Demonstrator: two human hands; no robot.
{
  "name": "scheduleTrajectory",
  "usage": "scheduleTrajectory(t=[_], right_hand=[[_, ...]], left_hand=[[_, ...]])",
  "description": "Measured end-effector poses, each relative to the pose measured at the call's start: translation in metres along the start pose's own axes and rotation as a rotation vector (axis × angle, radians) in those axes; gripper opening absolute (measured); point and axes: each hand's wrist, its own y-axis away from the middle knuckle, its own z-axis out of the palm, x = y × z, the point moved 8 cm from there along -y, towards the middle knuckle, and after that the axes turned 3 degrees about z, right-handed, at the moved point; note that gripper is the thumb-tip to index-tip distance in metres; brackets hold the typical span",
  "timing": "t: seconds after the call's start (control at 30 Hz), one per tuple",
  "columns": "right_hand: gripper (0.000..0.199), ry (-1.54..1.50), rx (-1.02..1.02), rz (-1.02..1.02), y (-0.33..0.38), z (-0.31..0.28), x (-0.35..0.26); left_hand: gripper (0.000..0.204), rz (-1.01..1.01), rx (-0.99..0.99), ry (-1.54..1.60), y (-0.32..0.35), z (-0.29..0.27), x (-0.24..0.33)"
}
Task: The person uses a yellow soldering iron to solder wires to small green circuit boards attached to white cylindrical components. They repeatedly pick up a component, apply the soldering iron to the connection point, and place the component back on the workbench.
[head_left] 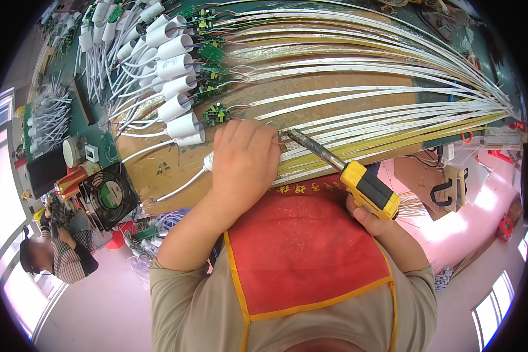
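Observation:
My right hand (pixel 366 218) grips the yellow and black handle of a soldering iron (pixel 369 189). Its long metal barrel points up and left, and the tip is near the left ends of flat white LED strips (pixel 328 126). Close to that tip, my left hand (pixel 246 158) is closed, knuckles up, over the brown work board. A thin reddish wire shows at its fingertips, but the palm hides what else it holds. Beside it a white plastic housing (pixel 208 161) with a white cable pokes out. Just beyond the hand lies a small green circuit board (pixel 217 113) with wires.
Several white tubular housings (pixel 182 125) with cables and boards line the far left. The strips fan together at the far right. A black fan (pixel 108 195) stands at the left edge. Another person (pixel 64 252) sits lower left. A cardboard piece (pixel 422 185) is at right.

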Motion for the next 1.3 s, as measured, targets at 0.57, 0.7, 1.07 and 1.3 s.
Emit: scheduleTrajectory(t=[0.57,0.7,1.07,1.3], right_hand=[[0.052,-0.011,0.021,-0.020,0.0000,0.0006,-0.0012],[0.052,-0.032,0.023,0.001,0.0004,0.0013,-0.0006],[0.043,0.008,0.037,-0.007,-0.0014,-0.0013,0.0002],[0.032,-0.085,0.071,-0.009,0.0011,-0.0041,-0.0033]], left_hand=[[0.014,0.014,-0.001,0.018,0.0009,-0.0011,-0.0002],[0.015,0.006,-0.016,0.008,0.0010,-0.0004,-0.0003],[0.015,0.019,-0.018,0.031,0.0017,0.0022,-0.0015],[0.015,0.005,-0.037,0.023,-0.0001,0.0001,-0.0004]])
